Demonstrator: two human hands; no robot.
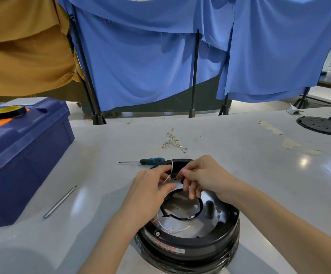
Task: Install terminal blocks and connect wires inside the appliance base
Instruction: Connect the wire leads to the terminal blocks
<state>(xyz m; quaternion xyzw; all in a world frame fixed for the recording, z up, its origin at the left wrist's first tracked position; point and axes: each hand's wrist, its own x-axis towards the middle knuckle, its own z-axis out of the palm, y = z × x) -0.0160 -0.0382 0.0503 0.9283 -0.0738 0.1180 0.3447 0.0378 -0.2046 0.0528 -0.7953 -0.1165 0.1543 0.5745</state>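
Note:
The round black appliance base (190,248) lies upside down on the white table, its shiny metal inner plate (210,220) and a black ring showing. My left hand (150,186) pinches a thin white wire (171,169) that stands up over the far rim. My right hand (200,175) hovers close beside it, fingers curled around a small dark part at the same spot; what it holds is hard to make out. Another white wire (177,230) with yellow terminals curves across the plate near me.
A small heap of loose wires with terminals (173,142) lies beyond the base. A teal-handled screwdriver (144,161) and a metal rod (60,202) lie left. A blue toolbox (22,155) carries a tape roll (9,111). A black lid (323,126) sits far right.

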